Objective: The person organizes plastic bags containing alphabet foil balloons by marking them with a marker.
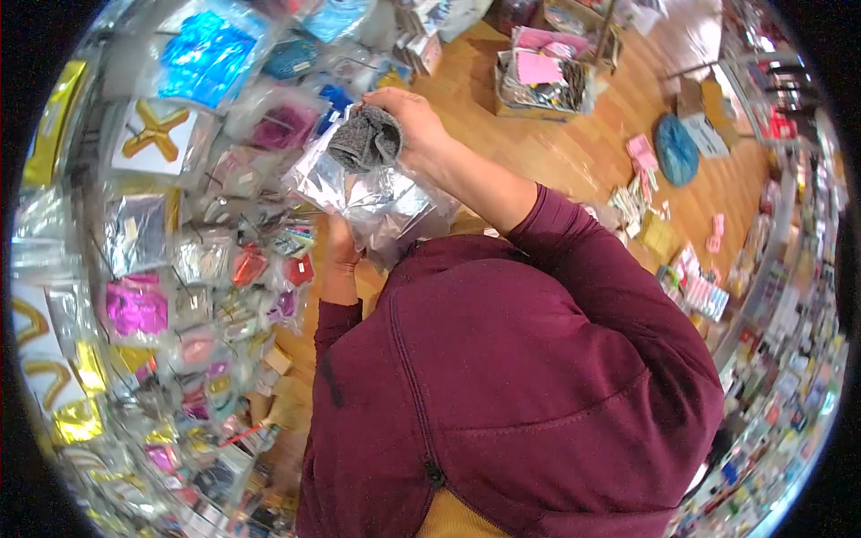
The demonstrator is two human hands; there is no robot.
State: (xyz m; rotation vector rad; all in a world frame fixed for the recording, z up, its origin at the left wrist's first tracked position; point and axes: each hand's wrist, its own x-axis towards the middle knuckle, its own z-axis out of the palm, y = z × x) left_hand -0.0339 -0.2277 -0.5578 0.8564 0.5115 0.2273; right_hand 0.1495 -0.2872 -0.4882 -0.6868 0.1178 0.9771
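Note:
My right hand (405,115) is closed on a crumpled dark grey cloth (366,141), its fingers curled around the far side. The cloth lies against a shiny silver foil packet (381,202) in clear plastic. From below, my left hand (341,238) holds that packet; its fingers are mostly hidden behind the foil. Just left of the hands hang more bagged foil packets, among them a purple one (282,124) and a dark blue one (334,100).
A wall of hooks with bagged foil items, including a bright blue packet (208,56) and a pink one (137,305), fills the left side. On the wooden floor stand a full cardboard box (538,112) and a blue bag (676,150). Crowded shelves (771,278) line the right.

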